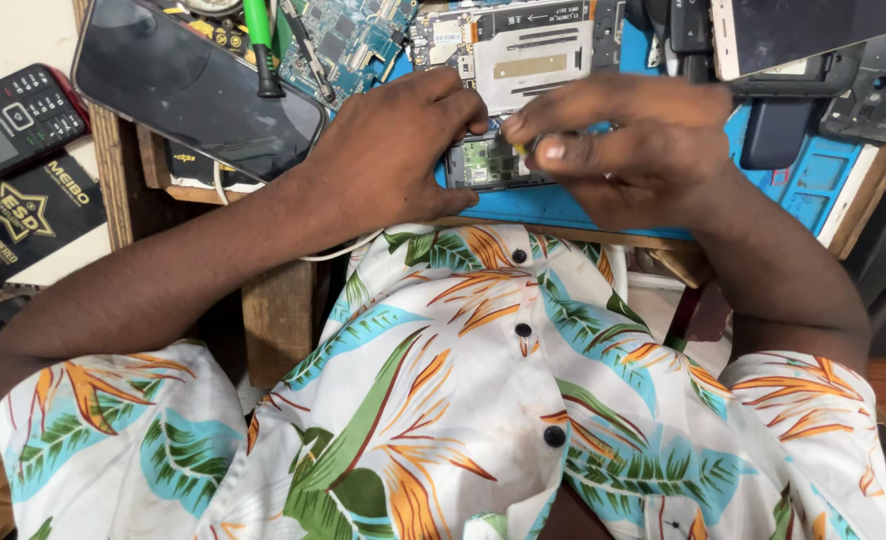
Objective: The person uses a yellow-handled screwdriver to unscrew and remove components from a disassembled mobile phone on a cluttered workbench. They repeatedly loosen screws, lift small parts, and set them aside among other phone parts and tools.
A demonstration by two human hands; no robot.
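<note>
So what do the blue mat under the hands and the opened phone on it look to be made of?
Blue mat: likely silicone or soft rubber, with a matte, even blue surface and moulded compartments at its right end. Opened phone between the left hand and right hand: green circuit board with dull grey metal shields, seemingly in a plastic frame. The hands hide much of it, so the frame is uncertain.

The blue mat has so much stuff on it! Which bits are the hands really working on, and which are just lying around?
In use:
left hand steadying the opened phone
right hand pinching something small over it
blue mat underneath

Lying about:
black smartphone
button phone
green-handled tool
blue circuit board
white phone
</note>
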